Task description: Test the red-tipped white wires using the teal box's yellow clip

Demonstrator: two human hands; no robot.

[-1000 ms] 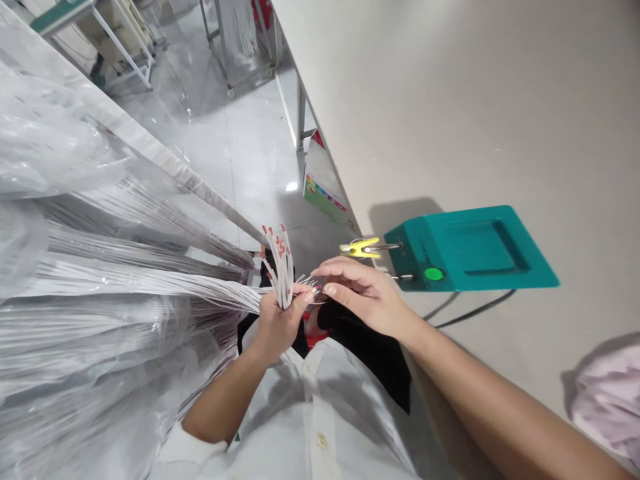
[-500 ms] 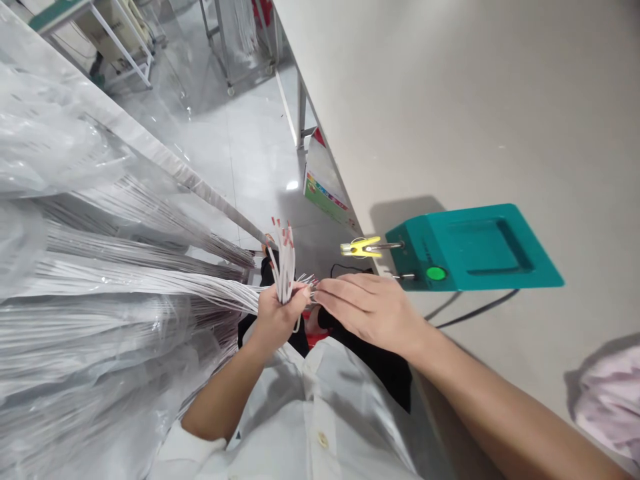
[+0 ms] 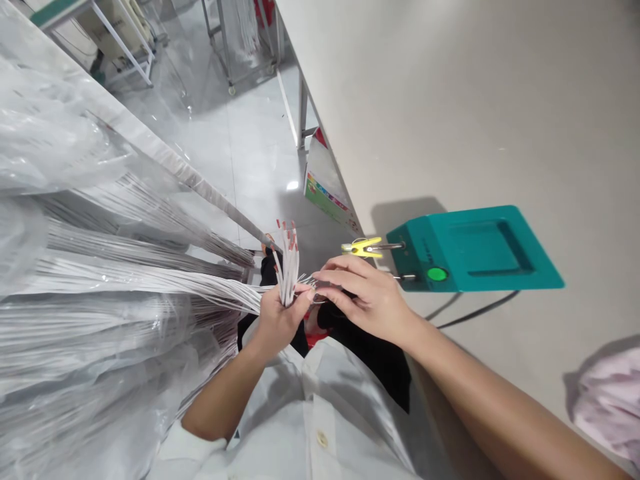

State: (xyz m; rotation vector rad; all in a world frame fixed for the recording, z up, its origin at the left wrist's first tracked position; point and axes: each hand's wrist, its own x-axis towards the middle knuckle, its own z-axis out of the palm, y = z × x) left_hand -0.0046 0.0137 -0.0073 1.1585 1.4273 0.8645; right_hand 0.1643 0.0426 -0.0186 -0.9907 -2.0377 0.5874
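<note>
My left hand (image 3: 277, 319) is closed round a bunch of thin white wires with red tips (image 3: 289, 261) that stand up out of the fist. More white wire ends fan out of the large hanging wire bundles (image 3: 125, 293) on the left into this hand. My right hand (image 3: 367, 297) reaches across with its fingers pinched at the bare wire ends beside my left thumb. A teal box with a green button (image 3: 470, 248) sits on the table just right of my hands, and a yellow clip (image 3: 361, 248) sticks out from its front on a metal rod.
A pale tabletop (image 3: 450, 100) fills the right side. A black cable (image 3: 470, 310) runs from the box. Plastic-wrapped wire bundles (image 3: 55, 147) hang on a rack at left. A coloured carton (image 3: 325, 187) stands on the floor below the table edge. Pink cloth (image 3: 607, 400) lies at the right.
My right hand's fingers flattened, then curled back into a pinch at the wire ends. The red-tipped bunch in my left hand has drawn closer together and shifted slightly right.
</note>
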